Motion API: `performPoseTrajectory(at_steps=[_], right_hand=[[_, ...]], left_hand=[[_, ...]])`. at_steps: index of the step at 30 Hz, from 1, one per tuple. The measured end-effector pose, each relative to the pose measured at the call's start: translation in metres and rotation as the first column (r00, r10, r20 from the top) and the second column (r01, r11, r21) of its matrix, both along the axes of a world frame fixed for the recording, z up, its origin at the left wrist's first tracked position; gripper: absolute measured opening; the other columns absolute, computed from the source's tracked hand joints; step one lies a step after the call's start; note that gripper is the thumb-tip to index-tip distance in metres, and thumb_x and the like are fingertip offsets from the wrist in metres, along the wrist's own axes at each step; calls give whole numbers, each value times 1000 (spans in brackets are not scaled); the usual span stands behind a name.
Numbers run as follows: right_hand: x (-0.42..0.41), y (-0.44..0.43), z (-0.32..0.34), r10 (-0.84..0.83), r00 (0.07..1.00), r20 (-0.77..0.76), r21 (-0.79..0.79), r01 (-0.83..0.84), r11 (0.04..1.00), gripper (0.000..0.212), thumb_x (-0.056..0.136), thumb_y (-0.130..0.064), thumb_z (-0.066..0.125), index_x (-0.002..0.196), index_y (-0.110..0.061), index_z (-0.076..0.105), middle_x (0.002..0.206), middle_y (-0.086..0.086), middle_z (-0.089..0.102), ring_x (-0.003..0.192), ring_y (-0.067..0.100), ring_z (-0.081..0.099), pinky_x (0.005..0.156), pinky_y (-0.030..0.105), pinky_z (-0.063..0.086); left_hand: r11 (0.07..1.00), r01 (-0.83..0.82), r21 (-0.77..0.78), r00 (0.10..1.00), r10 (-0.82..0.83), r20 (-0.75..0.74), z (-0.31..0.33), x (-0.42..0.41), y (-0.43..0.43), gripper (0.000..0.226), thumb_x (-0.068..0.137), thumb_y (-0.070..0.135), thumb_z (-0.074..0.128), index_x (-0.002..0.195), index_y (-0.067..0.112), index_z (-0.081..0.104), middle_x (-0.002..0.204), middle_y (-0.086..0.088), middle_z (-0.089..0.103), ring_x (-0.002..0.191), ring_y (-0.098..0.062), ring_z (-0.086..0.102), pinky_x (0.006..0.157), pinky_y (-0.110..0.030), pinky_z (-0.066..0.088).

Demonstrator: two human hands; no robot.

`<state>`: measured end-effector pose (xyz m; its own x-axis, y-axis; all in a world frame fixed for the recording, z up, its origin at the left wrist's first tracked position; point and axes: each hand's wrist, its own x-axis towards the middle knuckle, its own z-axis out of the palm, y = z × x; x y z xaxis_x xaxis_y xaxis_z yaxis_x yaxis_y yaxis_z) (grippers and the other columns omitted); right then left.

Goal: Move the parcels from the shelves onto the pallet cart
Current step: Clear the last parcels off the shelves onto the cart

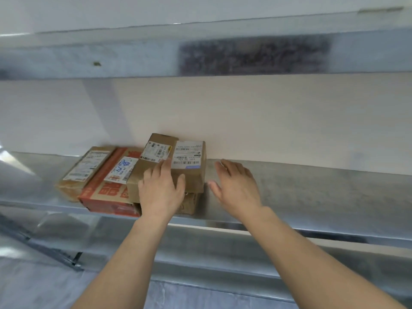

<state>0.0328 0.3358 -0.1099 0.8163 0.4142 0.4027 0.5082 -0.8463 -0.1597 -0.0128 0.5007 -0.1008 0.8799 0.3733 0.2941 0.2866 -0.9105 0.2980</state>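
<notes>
Several cardboard parcels lie on a metal shelf (312, 190). A brown parcel with white labels (191, 172) is stacked on top of a lower brown box (189, 204). Beside it lies a red and orange box (104, 195), and at the far left a flat brown parcel (78, 172). My left hand (160, 188) rests flat on the front of the top brown parcel, fingers spread over its edge. Just right of that parcel my right hand (236, 184) hovers above the shelf, fingers apart and holding nothing. The pallet cart is out of view.
An upper metal shelf (200, 54) runs across overhead, with a dark patch on its front. A pale wall (267, 119) backs the shelf. The shelf's front lip (289, 228) runs below my wrists. A metal brace (44, 244) crosses at lower left.
</notes>
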Motion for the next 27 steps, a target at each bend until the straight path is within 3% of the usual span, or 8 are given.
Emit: performPoseTrajectory(at_steps=[3,6,12,17,20,27], right_hand=[[7,23,4,4,996,-90,-26,-7,1000,42,98,-40,41,123,-8,52,124,11,57,112,32,51,89,38,39],[11,39,2,9,981,-193,-13,-12,1000,42,100,-41,32,124,-12,51,117,10,60,105,29,54,82,34,40],[17,29,1,-70,959,-273,136,111,985,39,100,-38,34,123,-11,50,117,10,60,106,29,55,81,34,45],[5,-14,-9,-174,950,-259,202,229,952,35,99,-35,37,123,-13,50,116,10,61,106,29,54,78,33,43],[-9,-41,-25,-235,919,-316,159,295,942,37,99,-35,37,127,-13,49,117,10,61,107,29,54,79,34,42],[-28,-81,-41,-263,914,-307,-24,269,963,43,101,-40,31,135,-15,42,121,6,58,110,24,51,79,34,43]], left_hand=[[999,0,49,998,3,-60,4,8,9,53,92,40,45,139,17,37,127,-11,58,121,-34,42,96,-43,30],[997,33,66,998,-29,-63,3,9,14,49,93,40,44,136,18,41,125,-8,60,122,-31,42,97,-41,27],[982,187,-29,982,-186,12,2,16,2,48,92,34,46,137,17,42,126,-7,59,120,-28,46,96,-38,32],[902,366,-228,927,-376,-1,0,24,-36,49,95,31,44,141,19,33,131,-11,51,116,-30,50,91,-39,44],[864,421,-276,892,-450,-50,-8,27,-61,48,97,31,42,143,20,33,136,-10,45,120,-30,49,94,-37,42],[818,420,-392,852,-505,-142,-28,33,-89,44,97,26,43,140,17,40,140,-10,42,124,-29,46,101,-35,38]])
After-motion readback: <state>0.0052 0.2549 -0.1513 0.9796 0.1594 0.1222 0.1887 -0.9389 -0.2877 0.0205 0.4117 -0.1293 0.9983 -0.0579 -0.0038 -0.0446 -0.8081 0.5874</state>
